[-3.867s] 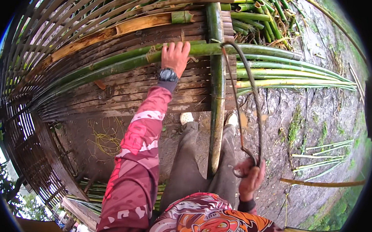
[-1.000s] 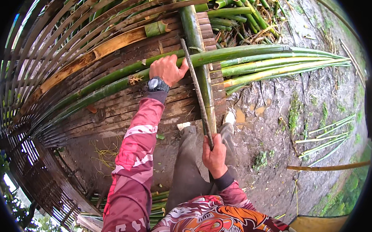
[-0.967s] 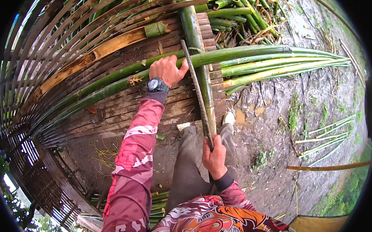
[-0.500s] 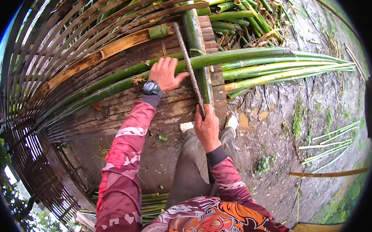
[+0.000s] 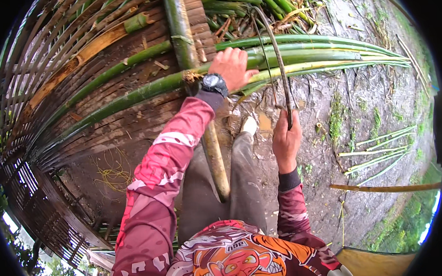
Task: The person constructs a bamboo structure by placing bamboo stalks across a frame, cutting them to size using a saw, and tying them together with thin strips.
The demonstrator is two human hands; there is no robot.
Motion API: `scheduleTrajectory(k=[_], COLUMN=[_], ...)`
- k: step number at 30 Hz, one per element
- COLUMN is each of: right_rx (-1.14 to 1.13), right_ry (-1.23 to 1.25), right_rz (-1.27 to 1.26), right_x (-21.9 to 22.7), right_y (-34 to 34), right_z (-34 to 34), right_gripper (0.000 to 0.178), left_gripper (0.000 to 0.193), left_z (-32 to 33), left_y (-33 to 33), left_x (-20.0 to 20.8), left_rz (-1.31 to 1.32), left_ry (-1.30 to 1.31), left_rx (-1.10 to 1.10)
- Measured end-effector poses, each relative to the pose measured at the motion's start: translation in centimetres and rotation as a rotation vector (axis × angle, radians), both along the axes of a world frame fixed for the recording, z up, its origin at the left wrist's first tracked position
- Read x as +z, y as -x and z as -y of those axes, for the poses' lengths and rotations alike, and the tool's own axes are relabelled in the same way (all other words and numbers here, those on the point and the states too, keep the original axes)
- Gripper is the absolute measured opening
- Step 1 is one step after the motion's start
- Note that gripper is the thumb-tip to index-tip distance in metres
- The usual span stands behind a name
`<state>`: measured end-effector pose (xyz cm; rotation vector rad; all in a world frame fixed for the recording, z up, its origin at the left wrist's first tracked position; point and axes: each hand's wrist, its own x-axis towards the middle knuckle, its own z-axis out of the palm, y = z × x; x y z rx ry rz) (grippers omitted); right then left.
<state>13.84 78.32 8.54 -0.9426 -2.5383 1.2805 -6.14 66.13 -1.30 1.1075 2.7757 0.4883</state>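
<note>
My left hand (image 5: 230,68) grips a long green bamboo pole (image 5: 150,90), its fingers curled over the top and its thumb held apart. The pole lies across a thick upright-running bamboo crosspiece (image 5: 179,31), with a rough brown node close to my wrist. In my right hand (image 5: 286,140) is the handle of a bow saw (image 5: 281,61). Its curved frame and thin blade stand over the bamboo, right of my left hand. I cannot tell whether the blade touches the pole. Several thinner poles (image 5: 365,44) run alongside to the right.
A slatted bamboo platform (image 5: 131,107) extends left toward a slatted wall (image 5: 46,195). Cut bamboo (image 5: 284,7) is heaped at the far side. Wet muddy ground (image 5: 313,104) lies to the right, with thin cut strips (image 5: 379,151) and a brown pole (image 5: 381,187) on it.
The view has shifted right. My left hand has moved right along the bamboo, past the crosspiece. My right hand has carried the saw rightward, away from the crosspiece.
</note>
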Motion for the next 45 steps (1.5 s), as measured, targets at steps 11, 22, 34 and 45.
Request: scheduleTrajectory(k=[11,22,34,45], right_rx=[0.122,0.147,0.110,0.119], right_ry=[0.087,0.024,0.063,0.137], right_rz=[0.119,-0.080,0.180,0.094], right_x=[4.6,-1.7,5.5,5.4], right_y=[-7.1,7.5,-5.4,-4.4], right_z=[-2.1,-1.0,-3.3,-2.5], right_gripper=[0.011,0.023,0.018,0.017], left_gripper=[0.041,0.051,0.029,0.026], left_z=[-0.2,-0.2,-1.7,0.0], left_y=[0.3,0.3,0.8,0.2], left_x=[1.5,-0.2,1.8,-0.3], left_rz=[0.278,0.053,0.242,0.078], left_ry=[0.354,0.355,0.334,0.285], left_rx=[0.238,0.232,0.268,0.276])
